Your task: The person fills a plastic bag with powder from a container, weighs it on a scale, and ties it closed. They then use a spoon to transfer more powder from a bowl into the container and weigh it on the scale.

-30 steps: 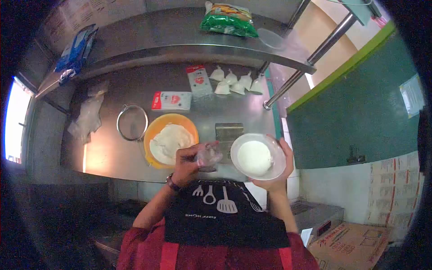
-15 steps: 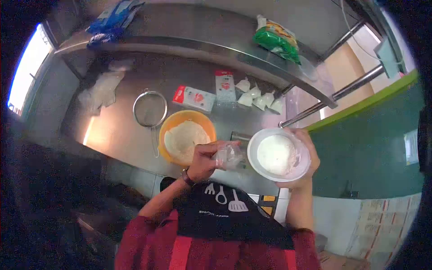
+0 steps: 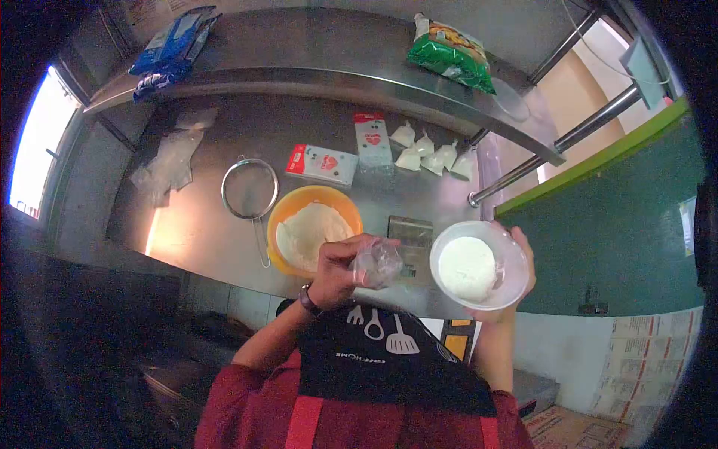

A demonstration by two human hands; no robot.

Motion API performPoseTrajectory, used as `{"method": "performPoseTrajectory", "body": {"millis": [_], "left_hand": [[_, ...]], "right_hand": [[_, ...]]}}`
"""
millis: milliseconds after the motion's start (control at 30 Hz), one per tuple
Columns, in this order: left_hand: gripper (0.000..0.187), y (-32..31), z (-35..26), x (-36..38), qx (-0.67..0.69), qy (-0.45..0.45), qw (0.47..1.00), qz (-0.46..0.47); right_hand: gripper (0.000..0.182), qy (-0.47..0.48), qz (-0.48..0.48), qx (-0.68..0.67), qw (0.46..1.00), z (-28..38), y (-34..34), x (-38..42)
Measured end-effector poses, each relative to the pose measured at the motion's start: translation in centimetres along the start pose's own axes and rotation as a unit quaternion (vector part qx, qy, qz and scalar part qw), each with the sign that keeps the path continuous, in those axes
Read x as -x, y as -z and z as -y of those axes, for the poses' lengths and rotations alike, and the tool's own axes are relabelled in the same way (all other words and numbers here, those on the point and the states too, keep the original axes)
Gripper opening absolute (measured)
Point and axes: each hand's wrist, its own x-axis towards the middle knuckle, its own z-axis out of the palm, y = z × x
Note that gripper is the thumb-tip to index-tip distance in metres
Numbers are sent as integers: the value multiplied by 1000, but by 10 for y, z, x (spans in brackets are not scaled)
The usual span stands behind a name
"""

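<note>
My left hand [image 3: 338,271] is closed around a clear plastic bag [image 3: 378,263], its open mouth bunched and rounded. Beneath and beside that hand stands an orange bowl [image 3: 354,217] holding white flour [image 3: 310,228]. My right hand [image 3: 523,262] grips a white plastic tub [image 3: 513,278] by its outer side, tilted so its inside shows. White powder [image 3: 467,263] lies in the tub. Between my hands, lower down on the steel counter, sits a flat metal kitchen scale [image 3: 410,230], partly hidden by the bag.
A round sieve [image 3: 250,188] lies left of the bowl on the steel counter [image 3: 202,224]. Two red-and-white packs [image 3: 323,166] and several small tied bags of white powder [image 3: 422,153] are behind. Crumpled plastic bags [image 3: 170,166] lie far left. A steel shelf [image 3: 314,78] overhangs, with a green packet [image 3: 452,60].
The tub in my right hand has moved a little right, uncovering more of the scale. My left hand has stayed nearly in place, with the bag's mouth looking rounder.
</note>
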Motion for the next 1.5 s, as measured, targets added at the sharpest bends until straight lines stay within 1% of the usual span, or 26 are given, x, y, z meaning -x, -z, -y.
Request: {"method": "performPoseTrajectory", "body": {"millis": [33,67,100,133,200,233,267,300,333,400,433,467,500,533,567,633,667,733,767,833,967,1067,1133,1167,1233,1500], "left_hand": [[43,0,1,-1,85,15,996,-16],[43,2,1,-3,84,13,996,-13],[44,4,1,-4,15,6,1000,3],[45,4,1,1,-52,3,999,17],[46,5,9,1,-44,-7,998,34],[48,4,13,2,-35,-19,998,48],[48,4,17,4,-34,-16,998,50],[50,2,17,3,-11,-13,998,54],[53,0,17,2,12,-9,998,58],[55,-5,11,5,-6,14,999,51],[57,-6,8,5,-24,34,998,44],[57,-5,13,8,-25,34,998,46],[59,-1,22,11,-51,49,997,37],[60,-1,23,11,-76,63,995,27],[60,-1,24,11,-77,61,995,27],[59,-4,17,9,-20,60,998,21],[59,-3,18,9,-20,58,998,18],[55,-1,21,12,-72,56,996,19],[55,-2,22,13,-71,54,996,14],[50,-6,22,13,-67,23,997,-5],[48,-6,21,15,-53,15,998,-31],[50,-4,26,16,-70,17,997,-37],[51,-1,28,15,-129,-2,991,-28],[51,-1,28,15,-128,-2,991,-30],[51,-1,25,14,-127,-18,991,-29],[51,1,22,11,-129,17,991,-33]], "right_hand": [[102,0,-1,-1,1000,2,-1,3],[102,-51,-46,18,997,5,-3,6],[102,-103,-91,37,990,6,-4,8],[102,-108,-93,38,989,7,-1,11],[104,-33,-35,73,996,4,5,11],[104,-34,-38,74,996,3,5,14],[103,-56,-49,46,996,3,3,18],[103,-76,-61,17,995,3,4,19],[103,-77,-63,18,995,3,5,18],[99,6,87,71,994,1,8,12],[99,5,86,71,994,5,7,1],[93,65,162,134,975,14,4,-15],[88,124,236,197,943,22,1,-28],[83,109,243,175,948,28,-6,-34],[83,110,243,175,948,33,-7,-40],[88,84,333,204,917,42,-10,-52],[88,87,336,202,916,43,-12,-56],[92,95,364,232,897,43,-17,-62],[92,97,368,230,895,42,-18,-64],[94,68,390,228,890,40,-20,-67],[94,93,410,239,875,33,-27,-72],[92,102,420,228,873,33,-32,-78],[88,113,441,244,856,34,-34,-82],[88,113,443,244,855,34,-36,-84],[79,106,448,225,859,36,-41,-86],[79,110,449,226,857,34,-47,-89]]}}
